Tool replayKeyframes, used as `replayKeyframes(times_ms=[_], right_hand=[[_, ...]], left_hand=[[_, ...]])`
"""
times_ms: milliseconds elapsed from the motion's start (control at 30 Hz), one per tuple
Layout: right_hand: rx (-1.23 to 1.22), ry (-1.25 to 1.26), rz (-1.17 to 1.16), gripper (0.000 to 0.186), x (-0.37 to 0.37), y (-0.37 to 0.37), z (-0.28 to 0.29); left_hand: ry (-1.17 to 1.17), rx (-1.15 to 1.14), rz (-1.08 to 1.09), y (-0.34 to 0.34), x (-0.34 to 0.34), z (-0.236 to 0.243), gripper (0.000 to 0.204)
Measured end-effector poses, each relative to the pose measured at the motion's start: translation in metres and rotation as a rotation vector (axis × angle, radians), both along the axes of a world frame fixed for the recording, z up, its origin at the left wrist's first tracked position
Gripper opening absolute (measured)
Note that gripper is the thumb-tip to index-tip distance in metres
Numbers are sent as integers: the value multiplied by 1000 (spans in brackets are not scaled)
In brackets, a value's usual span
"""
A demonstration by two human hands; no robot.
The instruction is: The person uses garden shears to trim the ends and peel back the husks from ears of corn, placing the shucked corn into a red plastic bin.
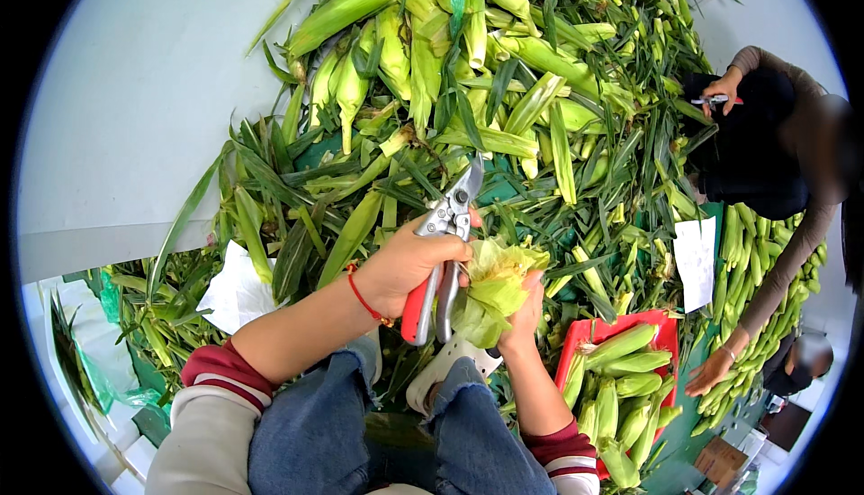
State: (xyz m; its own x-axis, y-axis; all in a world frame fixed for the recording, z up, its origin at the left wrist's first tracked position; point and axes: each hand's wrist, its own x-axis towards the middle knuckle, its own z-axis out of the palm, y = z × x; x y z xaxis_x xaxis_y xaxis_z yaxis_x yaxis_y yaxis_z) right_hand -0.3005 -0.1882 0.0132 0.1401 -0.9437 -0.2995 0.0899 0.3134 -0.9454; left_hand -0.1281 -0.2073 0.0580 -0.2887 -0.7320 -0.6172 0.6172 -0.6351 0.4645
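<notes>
Knees point(360, 423) lowest; left hand point(400, 265) grips shears point(445, 252), right hand point(524, 310) clasps a half-trimmed corn cob point(493, 288); red crate point(661, 328) partly filled, big pile point(486, 81) remains above.

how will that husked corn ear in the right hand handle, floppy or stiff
The corn ear probably feels stiff inside, yet its loose pale husk leaves look floppy and may slip under the right hand. Being rounded, it would likely roll if set down.
</notes>
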Motion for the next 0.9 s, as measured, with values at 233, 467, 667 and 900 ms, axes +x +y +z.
replayKeyframes(times_ms=[233,467,667,900], right_hand=[[-152,175,77,71,-14,-6,-9],[-312,568,168,57,-26,-24,13],[-389,672,118,53,-25,-22,18],[-521,762,120,53,-22,-18,12]], left_hand=[[-475,-492,164,13,-5,1,30],[-1319,-1117,-458,49,24,30,46],[-1506,-985,-706,57,22,32,51],[-1501,-1059,-671,52,20,29,49]])
